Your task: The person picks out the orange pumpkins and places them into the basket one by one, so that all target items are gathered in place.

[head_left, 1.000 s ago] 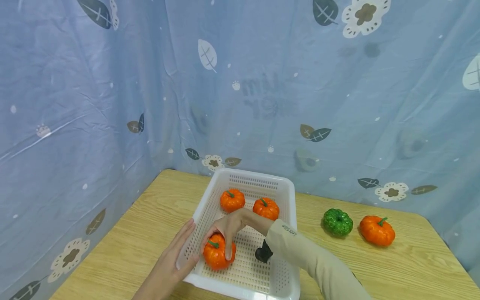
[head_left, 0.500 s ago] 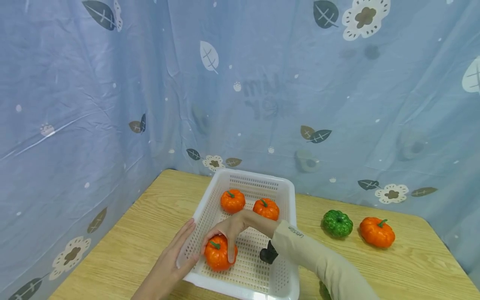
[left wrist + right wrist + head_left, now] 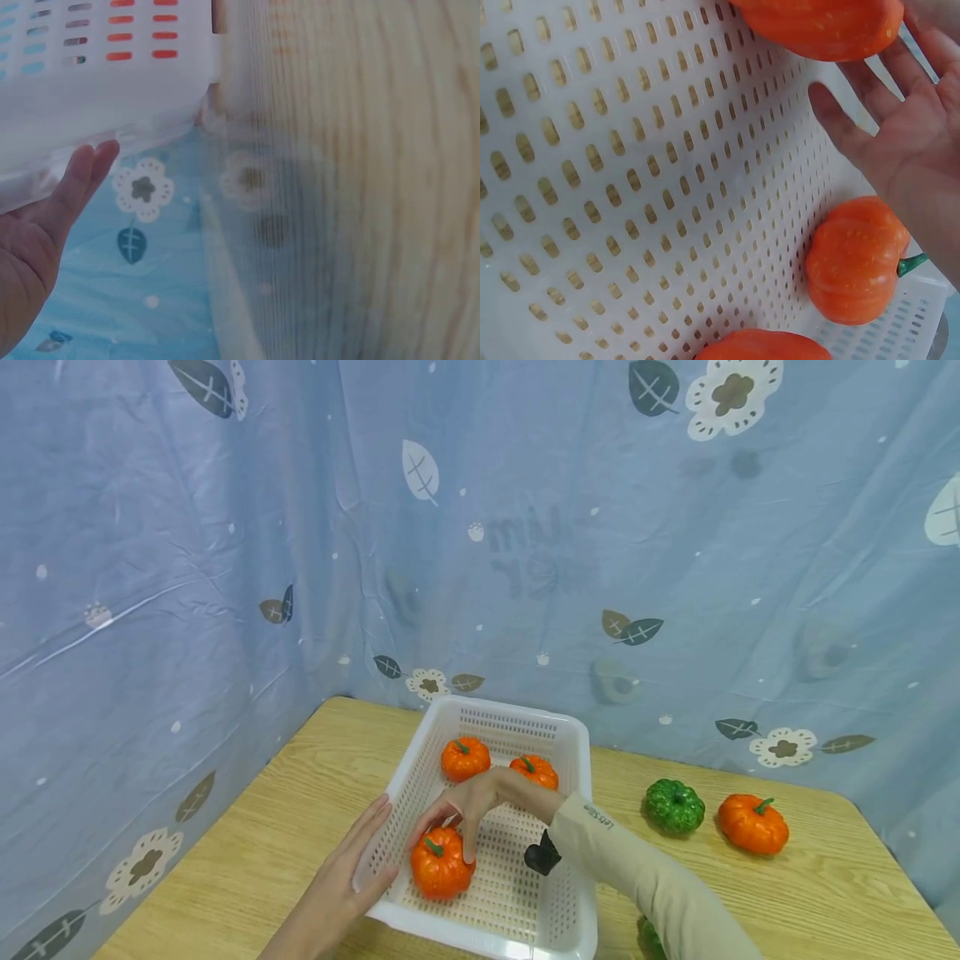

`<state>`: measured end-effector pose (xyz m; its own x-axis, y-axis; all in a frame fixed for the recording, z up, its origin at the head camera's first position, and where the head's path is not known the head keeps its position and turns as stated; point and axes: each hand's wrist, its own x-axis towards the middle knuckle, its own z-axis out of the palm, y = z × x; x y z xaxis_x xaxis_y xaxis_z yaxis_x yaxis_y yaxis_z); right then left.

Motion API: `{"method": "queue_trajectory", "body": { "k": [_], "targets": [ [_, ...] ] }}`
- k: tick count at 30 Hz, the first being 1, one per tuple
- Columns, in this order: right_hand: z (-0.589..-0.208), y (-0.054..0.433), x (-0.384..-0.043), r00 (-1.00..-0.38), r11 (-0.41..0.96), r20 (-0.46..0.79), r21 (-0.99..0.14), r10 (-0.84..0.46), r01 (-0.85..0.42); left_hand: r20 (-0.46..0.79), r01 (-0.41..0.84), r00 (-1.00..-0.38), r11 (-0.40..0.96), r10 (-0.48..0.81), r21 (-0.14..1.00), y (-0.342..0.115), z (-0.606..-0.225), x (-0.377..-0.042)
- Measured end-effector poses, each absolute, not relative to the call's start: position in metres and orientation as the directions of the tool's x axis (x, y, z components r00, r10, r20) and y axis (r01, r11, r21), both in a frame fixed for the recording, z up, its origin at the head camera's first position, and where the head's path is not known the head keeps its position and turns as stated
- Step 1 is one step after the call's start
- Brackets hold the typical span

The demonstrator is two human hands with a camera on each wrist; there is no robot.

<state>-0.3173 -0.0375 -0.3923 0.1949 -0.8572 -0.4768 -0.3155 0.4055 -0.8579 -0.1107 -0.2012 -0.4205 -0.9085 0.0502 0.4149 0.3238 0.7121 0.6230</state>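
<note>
In the head view an orange pumpkin (image 3: 441,870) with a green stem sits in the near left part of a white perforated basket (image 3: 510,935). My right hand (image 3: 468,802) is over its far side, fingers spread. The right wrist view shows the thumb (image 3: 836,120) apart from that pumpkin (image 3: 825,30), with the other fingers beside it; whether they touch it is unclear. My left hand (image 3: 341,877) rests at the basket's left rim, its fingers straight. Two more orange pumpkins (image 3: 465,760) (image 3: 536,772) lie at the basket's far end.
On the wooden table (image 3: 817,902), right of the basket, lie a green pumpkin (image 3: 674,807) and an orange pumpkin (image 3: 753,824). Another green thing (image 3: 651,937) is mostly hidden behind the right sleeve (image 3: 645,868). A blue patterned curtain (image 3: 525,527) hangs behind and to the left.
My right hand has lifted slightly, away from the near pumpkin, and more of the pumpkin shows. The left hand stays at the rim.
</note>
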Motion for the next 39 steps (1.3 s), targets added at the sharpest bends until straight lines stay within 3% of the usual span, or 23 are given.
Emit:
{"method": "queue_trajectory", "body": {
  "k": [24,39],
  "targets": [
    [-0.391,-0.039,-0.318,0.198,0.416,-0.458,-0.882,-0.867,-0.222,0.378,0.291,-0.925,0.697,0.031,0.655,-0.200,-0.419,-0.111],
    [-0.359,-0.016,-0.335,0.092,0.345,-0.387,-0.890,-0.917,-0.299,0.412,0.331,-0.910,0.685,0.049,0.649,-0.200,-0.421,-0.111]
  ]
}}
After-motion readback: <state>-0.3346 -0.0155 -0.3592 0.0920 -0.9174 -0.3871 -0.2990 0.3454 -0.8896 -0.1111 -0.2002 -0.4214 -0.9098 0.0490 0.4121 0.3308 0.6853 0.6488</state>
